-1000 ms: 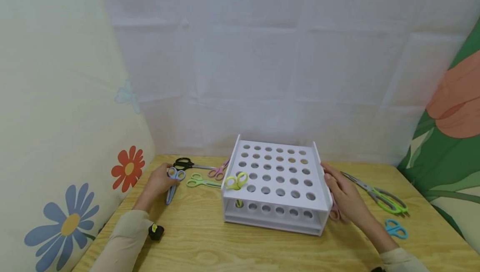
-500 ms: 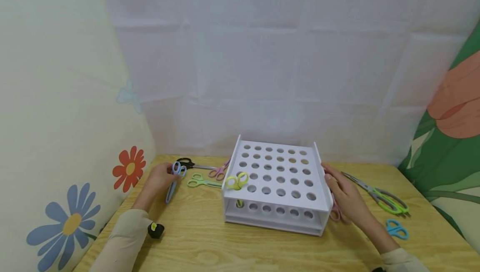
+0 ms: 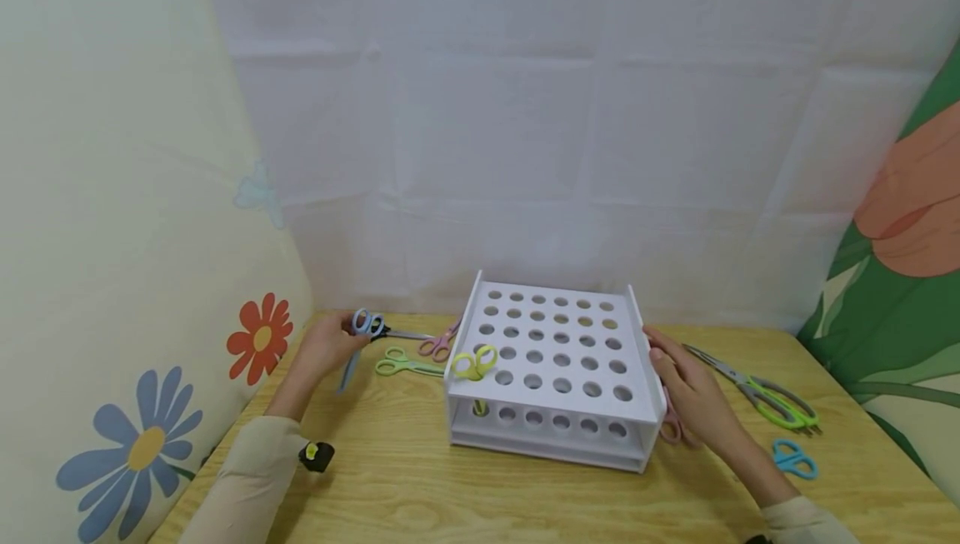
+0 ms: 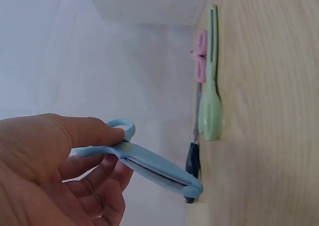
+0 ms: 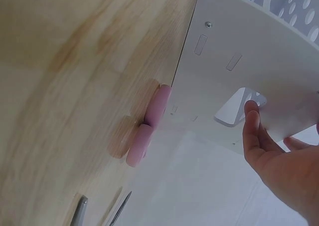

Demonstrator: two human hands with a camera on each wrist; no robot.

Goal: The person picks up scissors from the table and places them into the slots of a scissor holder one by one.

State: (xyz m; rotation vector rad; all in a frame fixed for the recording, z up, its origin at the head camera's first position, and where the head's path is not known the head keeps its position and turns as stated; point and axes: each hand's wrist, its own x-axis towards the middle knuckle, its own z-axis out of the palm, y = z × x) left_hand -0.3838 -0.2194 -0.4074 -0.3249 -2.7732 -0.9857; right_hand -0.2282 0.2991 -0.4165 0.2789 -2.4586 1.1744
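My left hand (image 3: 327, 350) holds a pair of light blue scissors (image 4: 157, 171) by the handle loops, thumb on top, the closed blades pointing down and out in the head view. Black-handled scissors (image 3: 403, 335) lie just behind them, partly covered. To the right stands a white rack (image 3: 558, 336) with rows of round holes. Yellow-green scissors (image 3: 474, 363) stand upright in its front left hole, loops above the top plate. My right hand (image 3: 697, 386) rests against the rack's right side panel, a fingertip at the cutout seen in the right wrist view.
Light green scissors (image 3: 405, 363) and pink scissors (image 3: 437, 347) lie left of the rack. Another pink pair (image 3: 670, 427) sits beside its right panel. Large grey-green scissors (image 3: 757, 390) and blue scissors (image 3: 793, 459) lie at the right. White cloth hangs behind the table.
My left hand has moved back and slightly right with the light blue scissors, lifting them so they overlap the black handles. The right hand and rack have stayed put.
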